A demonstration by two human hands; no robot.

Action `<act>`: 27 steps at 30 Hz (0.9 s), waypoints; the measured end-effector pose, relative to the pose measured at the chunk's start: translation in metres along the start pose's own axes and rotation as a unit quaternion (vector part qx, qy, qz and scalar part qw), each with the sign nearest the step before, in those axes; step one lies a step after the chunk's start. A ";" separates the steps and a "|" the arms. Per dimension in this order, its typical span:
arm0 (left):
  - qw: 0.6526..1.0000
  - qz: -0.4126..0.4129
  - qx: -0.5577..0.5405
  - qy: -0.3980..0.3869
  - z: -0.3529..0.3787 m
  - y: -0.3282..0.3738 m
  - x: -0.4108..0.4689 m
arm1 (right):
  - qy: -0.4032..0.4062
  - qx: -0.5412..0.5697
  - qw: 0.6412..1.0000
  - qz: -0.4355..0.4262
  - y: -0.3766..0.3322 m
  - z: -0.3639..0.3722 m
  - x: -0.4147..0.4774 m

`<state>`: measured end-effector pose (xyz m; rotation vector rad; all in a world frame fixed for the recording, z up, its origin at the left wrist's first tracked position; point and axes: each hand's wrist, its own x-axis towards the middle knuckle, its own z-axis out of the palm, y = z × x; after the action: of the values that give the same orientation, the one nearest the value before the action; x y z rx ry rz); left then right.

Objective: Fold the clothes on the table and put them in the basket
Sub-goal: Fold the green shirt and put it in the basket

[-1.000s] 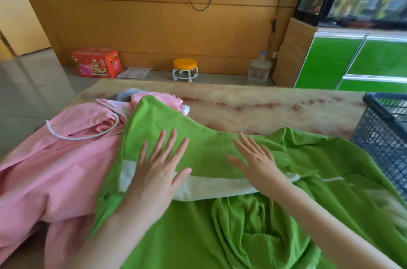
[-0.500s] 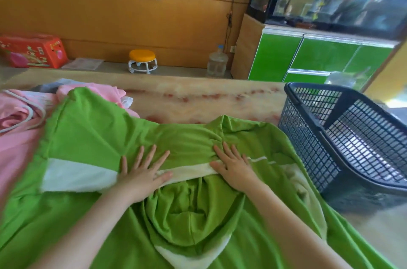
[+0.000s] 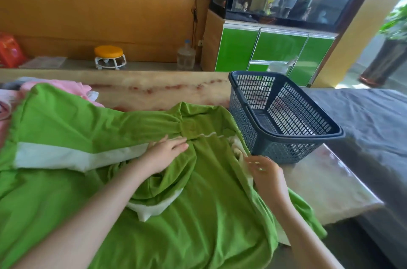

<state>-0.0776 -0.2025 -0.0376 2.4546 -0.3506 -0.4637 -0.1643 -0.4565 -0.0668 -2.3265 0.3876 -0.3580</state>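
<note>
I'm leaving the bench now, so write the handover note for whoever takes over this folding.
Left hand: fingers straight, pressing flat on the green garment with white bands, spread over the marble table.
Right hand: at that garment's edge beside the dark blue plastic mesh basket; blurred, grip unclear.
Pink garment: far left, partly under the green one.
Done: no finished fold shows; no clothes show in the basket.
Left: fold both, put them in the basket.
</note>
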 end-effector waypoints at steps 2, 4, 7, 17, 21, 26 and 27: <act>1.000 0.017 -0.012 -0.023 0.012 0.018 0.000 | 0.018 -0.030 0.999 0.034 0.014 -0.012 0.000; 0.999 0.026 -0.008 -0.039 0.026 0.031 -0.001 | 0.014 -0.061 0.996 0.060 0.029 -0.021 0.001; 0.999 0.027 0.008 -0.046 0.039 0.044 -0.003 | -0.015 -0.100 0.992 0.074 0.049 -0.026 0.006; 0.997 0.052 -0.062 -0.010 0.059 0.062 -0.008 | -0.101 -0.181 0.970 0.124 0.082 -0.056 0.013; 0.986 0.081 -0.146 -0.018 0.070 0.079 -0.012 | -0.074 -0.149 0.983 0.080 0.054 -0.084 0.011; 0.928 0.061 -0.359 -0.081 0.071 0.108 -0.035 | -0.113 0.086 0.990 0.017 -0.022 -0.105 0.002; 0.915 0.057 -0.391 -0.087 0.069 0.110 -0.041 | -0.136 0.112 0.984 0.021 -0.034 -0.102 0.003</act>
<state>-0.1584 -0.3098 -0.0124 1.6110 -0.2998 -0.6272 -0.1931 -0.4983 0.0285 -2.1071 0.2477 -0.0558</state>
